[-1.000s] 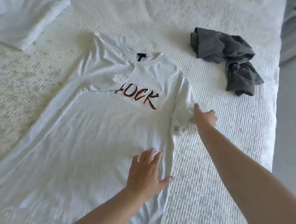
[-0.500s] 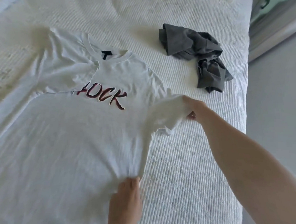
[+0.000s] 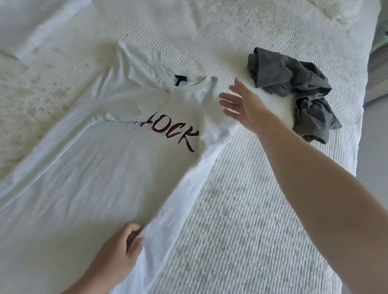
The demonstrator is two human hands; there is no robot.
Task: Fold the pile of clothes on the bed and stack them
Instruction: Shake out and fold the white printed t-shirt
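A white T-shirt (image 3: 95, 175) with dark red lettering lies spread on the bed, its left sleeve folded in over the chest and its right sleeve folded in over the shoulder. My left hand (image 3: 118, 256) pinches the shirt's right side edge near the hem, fingers curled round the fabric. My right hand (image 3: 240, 103) hovers with fingers spread just right of the folded sleeve, holding nothing. A crumpled grey garment (image 3: 298, 90) lies to the right of the shirt.
The bed's white ribbed cover (image 3: 250, 234) stretches to the right edge, with floor (image 3: 384, 158) beyond it. A folded white item (image 3: 22, 23) lies at the top left, and a white pillow (image 3: 329, 0) at the top right.
My right hand carried the right sleeve inward over the shirt and let go of it; the hand is now spread. My left hand went from lying flat to pinching the side edge.
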